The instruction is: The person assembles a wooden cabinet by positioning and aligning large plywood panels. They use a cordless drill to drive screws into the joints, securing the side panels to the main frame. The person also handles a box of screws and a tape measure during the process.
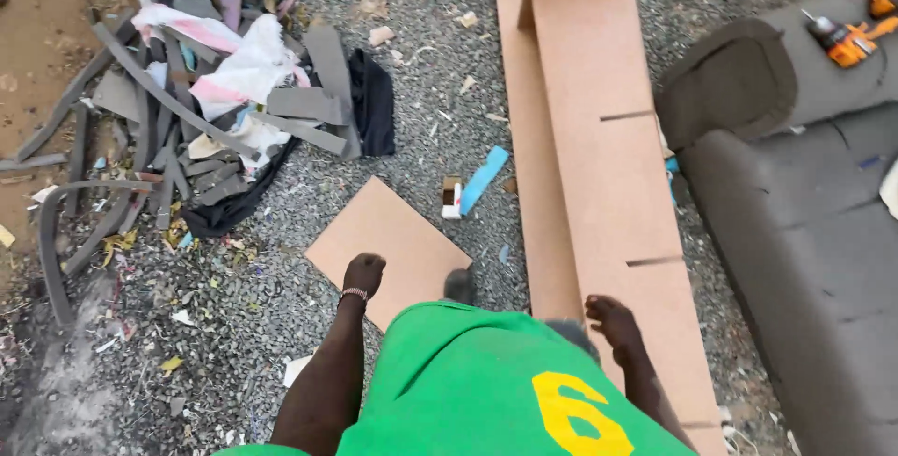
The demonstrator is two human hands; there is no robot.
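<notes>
gravel ground (281, 297) — fibreboard panels (599, 157) | foam scrap pile (206, 101) | sofa (804, 231)

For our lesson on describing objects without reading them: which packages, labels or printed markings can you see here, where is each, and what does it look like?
Small box: on the gravel beside the blue strip, just past the square board; rectangular, brown, white and red.
Shirt marking: on the green shirt, between the left hand and right hand; large yellow figure.
Bottle: on the grey sofa, top right; dark with an orange label.
</notes>
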